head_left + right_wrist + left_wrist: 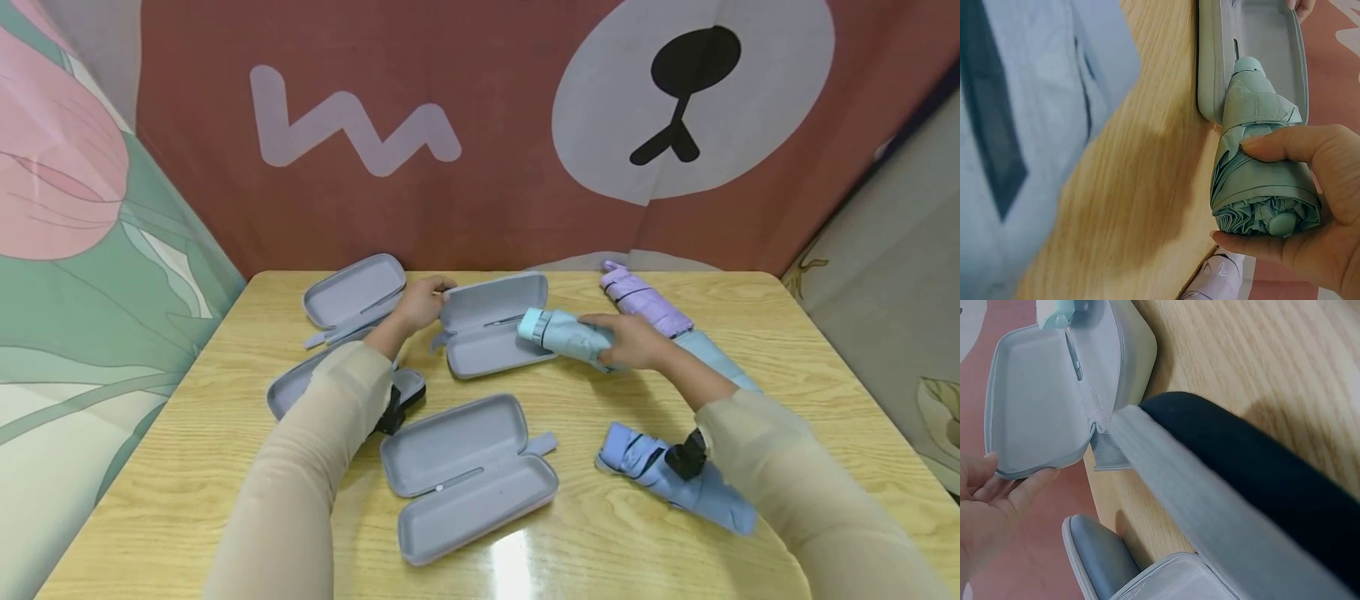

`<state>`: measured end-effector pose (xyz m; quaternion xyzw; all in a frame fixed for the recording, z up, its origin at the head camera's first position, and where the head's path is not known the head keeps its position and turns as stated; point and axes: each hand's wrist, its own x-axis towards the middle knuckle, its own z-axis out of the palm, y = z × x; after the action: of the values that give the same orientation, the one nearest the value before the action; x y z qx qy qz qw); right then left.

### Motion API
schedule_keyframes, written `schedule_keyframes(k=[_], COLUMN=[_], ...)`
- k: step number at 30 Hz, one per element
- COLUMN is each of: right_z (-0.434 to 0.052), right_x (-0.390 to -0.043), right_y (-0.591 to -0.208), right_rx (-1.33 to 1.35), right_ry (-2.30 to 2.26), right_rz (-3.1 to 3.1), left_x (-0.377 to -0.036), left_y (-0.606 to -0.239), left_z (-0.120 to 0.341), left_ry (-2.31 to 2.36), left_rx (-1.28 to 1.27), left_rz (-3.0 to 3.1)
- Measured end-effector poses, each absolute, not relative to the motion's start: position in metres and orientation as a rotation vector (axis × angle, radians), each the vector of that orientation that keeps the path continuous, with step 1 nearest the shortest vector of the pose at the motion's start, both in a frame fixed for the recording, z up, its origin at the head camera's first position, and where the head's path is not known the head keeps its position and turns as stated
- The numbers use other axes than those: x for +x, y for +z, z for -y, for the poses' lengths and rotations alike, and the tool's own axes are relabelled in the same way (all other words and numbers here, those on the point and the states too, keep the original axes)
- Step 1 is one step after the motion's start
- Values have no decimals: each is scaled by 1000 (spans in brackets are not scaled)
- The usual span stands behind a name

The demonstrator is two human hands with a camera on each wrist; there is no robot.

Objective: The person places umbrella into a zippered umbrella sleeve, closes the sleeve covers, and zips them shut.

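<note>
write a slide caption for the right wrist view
The right hand grips a folded pale-green umbrella, its far end over an open grey case.

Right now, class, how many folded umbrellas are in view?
4: an aqua umbrella in the right hand; a purple umbrella at the back right; a pale teal umbrella partly behind the right arm; a blue umbrella nearer the front. Others may be hidden.

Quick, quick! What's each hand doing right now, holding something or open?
Left hand: closed, pinching the lid of an open gray case.
Right hand: closed, holding a folded light-teal umbrella.
</note>
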<state>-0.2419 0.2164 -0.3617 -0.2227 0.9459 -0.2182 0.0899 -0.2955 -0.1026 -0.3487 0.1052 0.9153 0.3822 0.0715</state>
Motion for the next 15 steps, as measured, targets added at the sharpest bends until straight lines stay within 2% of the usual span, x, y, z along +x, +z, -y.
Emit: schedule_keyframes(k=[15], right_z=[-209], right_x=[-247], right_y=[-348], right_rx=[-773], right_ry=[-597], right_rz=[-2781], left_x=[-294], left_y=[-345], left_z=[98], left_ry=[1070], left_rx=[373], left_rz=[-2802])
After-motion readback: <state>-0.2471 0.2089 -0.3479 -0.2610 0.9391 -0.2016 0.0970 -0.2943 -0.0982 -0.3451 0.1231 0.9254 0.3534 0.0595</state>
